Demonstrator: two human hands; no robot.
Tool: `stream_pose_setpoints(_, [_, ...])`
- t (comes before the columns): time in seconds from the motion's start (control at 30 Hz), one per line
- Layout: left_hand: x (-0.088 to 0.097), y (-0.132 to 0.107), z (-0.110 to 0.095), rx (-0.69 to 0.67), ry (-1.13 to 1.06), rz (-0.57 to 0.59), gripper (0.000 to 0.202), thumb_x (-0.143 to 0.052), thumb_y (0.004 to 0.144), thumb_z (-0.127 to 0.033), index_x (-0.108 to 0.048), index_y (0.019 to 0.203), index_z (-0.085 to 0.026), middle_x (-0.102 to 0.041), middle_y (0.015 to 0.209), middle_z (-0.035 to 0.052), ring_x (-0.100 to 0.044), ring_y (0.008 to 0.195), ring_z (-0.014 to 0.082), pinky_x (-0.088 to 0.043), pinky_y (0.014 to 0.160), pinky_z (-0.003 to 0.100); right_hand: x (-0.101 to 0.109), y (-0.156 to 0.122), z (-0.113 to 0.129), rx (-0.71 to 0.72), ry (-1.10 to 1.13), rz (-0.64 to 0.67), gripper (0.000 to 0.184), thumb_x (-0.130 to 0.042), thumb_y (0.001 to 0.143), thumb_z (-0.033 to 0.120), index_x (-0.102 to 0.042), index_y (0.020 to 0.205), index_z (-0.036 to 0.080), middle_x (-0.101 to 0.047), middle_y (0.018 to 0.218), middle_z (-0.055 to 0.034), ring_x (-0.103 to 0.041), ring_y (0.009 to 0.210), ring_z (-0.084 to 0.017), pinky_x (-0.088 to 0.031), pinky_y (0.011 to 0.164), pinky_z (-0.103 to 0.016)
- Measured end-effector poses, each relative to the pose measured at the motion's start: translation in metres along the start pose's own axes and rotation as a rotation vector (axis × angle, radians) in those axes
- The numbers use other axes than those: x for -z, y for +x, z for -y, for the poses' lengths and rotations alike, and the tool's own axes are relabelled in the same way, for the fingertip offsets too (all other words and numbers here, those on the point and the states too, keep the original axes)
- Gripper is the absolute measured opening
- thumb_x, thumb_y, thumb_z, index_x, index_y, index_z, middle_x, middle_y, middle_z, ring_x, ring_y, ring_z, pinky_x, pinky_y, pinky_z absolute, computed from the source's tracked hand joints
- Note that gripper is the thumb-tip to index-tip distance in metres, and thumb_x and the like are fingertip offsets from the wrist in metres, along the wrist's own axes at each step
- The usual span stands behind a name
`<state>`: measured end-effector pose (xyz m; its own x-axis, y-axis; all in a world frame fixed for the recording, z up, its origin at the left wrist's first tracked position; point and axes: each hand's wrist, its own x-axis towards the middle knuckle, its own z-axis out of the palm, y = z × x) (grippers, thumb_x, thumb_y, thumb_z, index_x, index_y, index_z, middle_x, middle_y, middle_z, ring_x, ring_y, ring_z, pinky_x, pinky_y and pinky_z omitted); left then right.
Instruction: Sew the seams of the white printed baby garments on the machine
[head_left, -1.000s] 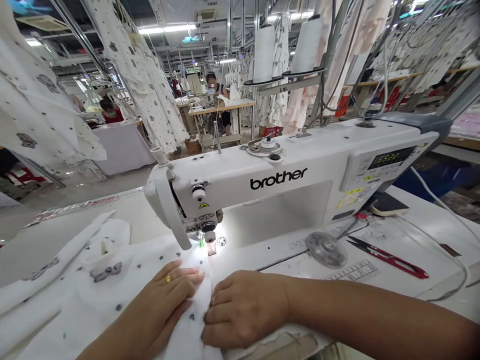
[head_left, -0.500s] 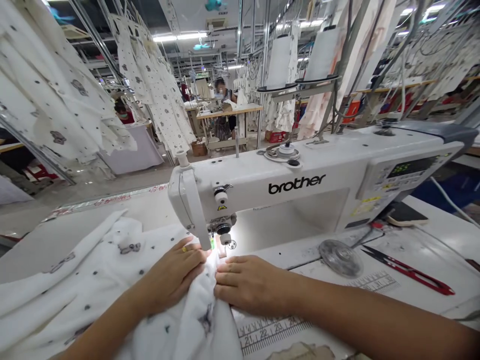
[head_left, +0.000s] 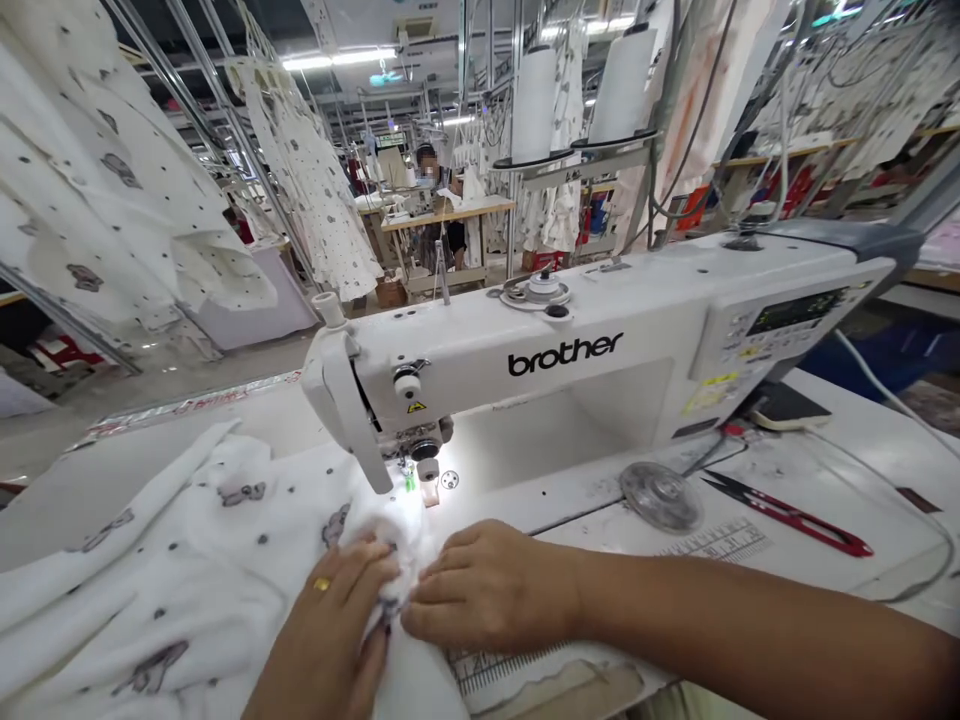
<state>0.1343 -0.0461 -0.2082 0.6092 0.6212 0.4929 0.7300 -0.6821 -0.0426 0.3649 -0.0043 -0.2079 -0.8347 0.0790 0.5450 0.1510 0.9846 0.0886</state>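
White fabric (head_left: 247, 540) printed with small bears and dots spreads over the left of the table and runs under the needle area of a white Brother sewing machine (head_left: 480, 350). My left hand (head_left: 337, 610), a gold ring on one finger, grips a bunched part of it just in front of the needle. Close beside it, my right hand (head_left: 487, 590) pinches the fabric's right edge, fingers curled together. The lit presser foot (head_left: 410, 478) is a little beyond both hands. Parts of the fingertips are hidden in the folds.
Red-handled thread snips (head_left: 795, 515) and a clear round dish (head_left: 660, 497) lie right of my right forearm. A printed ruler scale (head_left: 720, 540) marks the tabletop. White thread cones (head_left: 536, 105) stand behind the machine. Printed garments (head_left: 307, 180) hang at left; a person (head_left: 435, 190) sits farther back.
Both hands have come back from the needle toward me, drawing the bunched fabric along. The left hand has turned more upright. The view has shifted, so the machine sits farther left.
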Motion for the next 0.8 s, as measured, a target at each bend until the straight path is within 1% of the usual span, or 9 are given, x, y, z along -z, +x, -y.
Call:
stream_pose_setpoints(0.07, [0.001, 0.012, 0.012, 0.174, -0.130, 0.026, 0.027, -0.044, 0.079, -0.011, -0.057, 0.099, -0.023, -0.070, 0.099, 0.0017, -0.067, 0.094, 0.0192, -0.053, 0.078, 0.029, 0.000, -0.003, -0.002, -0.026, 0.079, 0.054, 0.012, -0.051, 0.094, 0.015, -0.062, 0.099, 0.018, -0.071, 0.091, -0.0004, -0.064, 0.085, -0.011, -0.045, 0.073, -0.024])
stream_pose_setpoints(0.17, [0.008, 0.035, 0.031, 0.442, -0.271, 0.023, 0.012, -0.046, 0.086, -0.020, -0.055, 0.093, -0.024, -0.067, 0.081, -0.0025, -0.066, 0.076, 0.0173, -0.050, 0.061, 0.024, 0.003, -0.005, -0.005, -0.001, 0.217, 0.175, 0.008, -0.054, 0.090, 0.022, -0.061, 0.091, 0.020, -0.071, 0.090, 0.0018, -0.064, 0.090, -0.012, -0.045, 0.077, -0.025])
stream_pose_setpoints(0.27, [0.013, 0.051, 0.037, 0.535, -0.397, 0.014, 0.012, -0.044, 0.091, -0.028, -0.055, 0.089, -0.023, -0.066, 0.079, -0.0034, -0.064, 0.074, 0.0161, -0.049, 0.062, 0.023, 0.005, -0.003, -0.007, -0.013, 0.316, 0.197, 0.014, -0.055, 0.090, 0.031, -0.061, 0.082, 0.021, -0.070, 0.083, 0.0013, -0.064, 0.087, -0.014, -0.045, 0.078, -0.027])
stream_pose_setpoints(0.37, [0.010, 0.052, 0.031, 0.487, -0.455, 0.066, 0.016, -0.047, 0.093, -0.035, -0.055, 0.087, -0.022, -0.068, 0.080, -0.0024, -0.064, 0.074, 0.0166, -0.051, 0.066, 0.024, 0.002, 0.000, -0.010, -0.174, 0.320, 0.089, 0.028, -0.051, 0.096, 0.041, -0.064, 0.089, 0.018, -0.071, 0.086, -0.0035, -0.063, 0.087, -0.017, -0.045, 0.083, -0.030])
stream_pose_setpoints(0.47, [0.005, 0.044, 0.025, 0.484, -0.378, 0.112, 0.021, -0.060, 0.087, -0.042, -0.057, 0.093, -0.022, -0.069, 0.081, -0.0016, -0.066, 0.073, 0.0181, -0.051, 0.060, 0.024, -0.003, 0.002, -0.011, -0.416, 0.271, 0.031, 0.027, -0.051, 0.098, 0.036, -0.066, 0.100, 0.013, -0.072, 0.095, -0.0085, -0.062, 0.094, -0.020, -0.044, 0.090, -0.034])
stream_pose_setpoints(0.53, [0.004, 0.038, 0.026, 0.468, -0.307, 0.095, 0.020, -0.062, 0.086, -0.039, -0.058, 0.097, -0.023, -0.070, 0.084, -0.0013, -0.067, 0.073, 0.0179, -0.051, 0.060, 0.024, -0.003, 0.003, -0.011, -0.514, 0.269, 0.041, 0.025, -0.056, 0.096, 0.032, -0.065, 0.108, 0.012, -0.071, 0.105, -0.0098, -0.060, 0.099, -0.021, -0.043, 0.093, -0.036])
stream_pose_setpoints(0.63, [0.006, 0.035, 0.028, 0.297, -0.235, 0.032, 0.010, -0.055, 0.090, -0.026, -0.060, 0.098, -0.024, -0.068, 0.087, -0.0005, -0.066, 0.077, 0.0169, -0.051, 0.065, 0.025, 0.000, 0.005, -0.013, -0.515, 0.333, 0.105, 0.026, -0.059, 0.094, 0.027, -0.062, 0.117, 0.015, -0.068, 0.118, -0.0073, -0.056, 0.108, -0.021, -0.040, 0.099, -0.036])
stream_pose_setpoints(0.73, [0.010, 0.035, 0.026, 0.130, -0.174, -0.061, 0.022, -0.048, 0.089, -0.013, -0.060, 0.104, -0.024, -0.067, 0.096, 0.0027, -0.064, 0.087, 0.0180, -0.051, 0.076, 0.028, 0.004, 0.007, -0.016, -0.442, 0.367, 0.191, 0.029, -0.055, 0.096, 0.021, -0.058, 0.125, 0.019, -0.065, 0.126, -0.0032, -0.051, 0.118, -0.020, -0.034, 0.105, -0.036])
stream_pose_setpoints(0.8, [0.010, 0.035, 0.022, 0.061, -0.176, -0.088, 0.028, -0.046, 0.089, -0.011, -0.059, 0.109, -0.023, -0.067, 0.105, 0.0043, -0.064, 0.096, 0.0190, -0.050, 0.084, 0.030, 0.006, 0.008, -0.018, -0.400, 0.347, 0.235, 0.030, -0.054, 0.098, 0.021, -0.056, 0.127, 0.020, -0.063, 0.128, -0.0023, -0.048, 0.122, -0.019, -0.030, 0.108, -0.037])
